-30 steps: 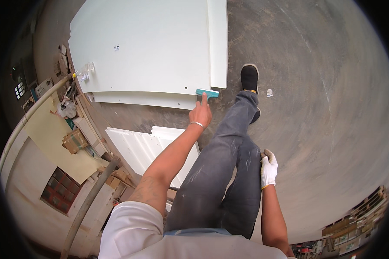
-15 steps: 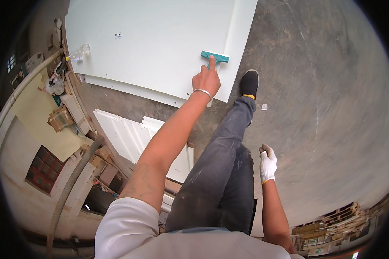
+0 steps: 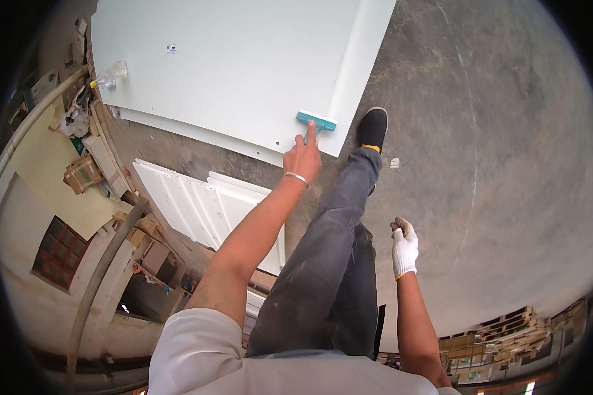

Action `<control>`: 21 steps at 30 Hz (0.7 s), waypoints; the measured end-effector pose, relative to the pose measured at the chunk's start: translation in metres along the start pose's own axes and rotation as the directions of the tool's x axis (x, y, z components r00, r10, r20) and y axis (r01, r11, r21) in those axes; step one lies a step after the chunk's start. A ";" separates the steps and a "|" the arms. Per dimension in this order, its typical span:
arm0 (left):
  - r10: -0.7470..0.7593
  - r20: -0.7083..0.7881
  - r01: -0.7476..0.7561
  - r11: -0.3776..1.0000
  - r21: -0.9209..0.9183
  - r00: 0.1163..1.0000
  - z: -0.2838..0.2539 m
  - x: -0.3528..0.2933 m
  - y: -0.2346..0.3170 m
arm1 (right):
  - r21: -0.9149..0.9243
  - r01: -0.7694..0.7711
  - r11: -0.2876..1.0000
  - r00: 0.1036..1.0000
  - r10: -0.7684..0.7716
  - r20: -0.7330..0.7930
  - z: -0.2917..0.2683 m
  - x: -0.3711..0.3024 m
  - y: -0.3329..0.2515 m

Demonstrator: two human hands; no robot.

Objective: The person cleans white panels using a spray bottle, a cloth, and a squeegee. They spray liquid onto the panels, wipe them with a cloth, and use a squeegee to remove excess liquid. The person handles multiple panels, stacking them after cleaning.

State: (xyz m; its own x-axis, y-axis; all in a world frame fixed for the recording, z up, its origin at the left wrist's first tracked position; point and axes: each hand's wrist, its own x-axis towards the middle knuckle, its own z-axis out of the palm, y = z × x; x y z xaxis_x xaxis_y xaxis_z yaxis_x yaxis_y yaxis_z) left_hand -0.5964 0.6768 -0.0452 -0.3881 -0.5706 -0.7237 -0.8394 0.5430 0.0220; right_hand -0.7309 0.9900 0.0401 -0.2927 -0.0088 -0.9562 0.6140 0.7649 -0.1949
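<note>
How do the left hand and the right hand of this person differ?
The left hand is bare; the right hand wears a white glove. The left hand holds a teal T-shaped tool over a white panel; the right hand shows no tool. The left hand's index finger points forward; the right hand's fingers look curled. Both forearms are bare.

Left hand [image 3: 302, 160] stretched forward, right hand [image 3: 405, 249] loosely curled

Teal scraper [image 3: 319, 122], whitish panel [image 3: 231, 66], white glove [image 3: 405, 253] (yellow-hemmed)
</note>
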 end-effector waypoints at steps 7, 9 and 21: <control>0.024 -0.074 -0.026 0.999 -0.023 0.997 -0.090 0.102 0.063 | -0.005 -0.056 0.998 0.997 0.056 -0.056 -0.014 -0.002 -0.018; 0.027 -0.037 -0.028 0.999 -0.028 0.999 -0.112 0.118 0.074 | -0.032 -0.002 0.999 1.000 0.001 -0.029 -0.014 0.003 -0.031; 0.043 -0.011 -0.044 0.997 -0.058 0.999 -0.212 0.201 0.119 | -0.039 0.156 0.987 0.984 -0.159 -0.080 -0.023 -0.007 -0.153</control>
State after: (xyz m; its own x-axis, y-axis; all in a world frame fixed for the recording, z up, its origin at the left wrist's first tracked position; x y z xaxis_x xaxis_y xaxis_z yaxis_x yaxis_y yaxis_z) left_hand -0.8552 0.4958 -0.0421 -0.4281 -0.5538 -0.7142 -0.8423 0.5310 0.0932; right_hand -0.8392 0.8879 0.0818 -0.4442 -0.0786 -0.8925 0.5319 0.7785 -0.3333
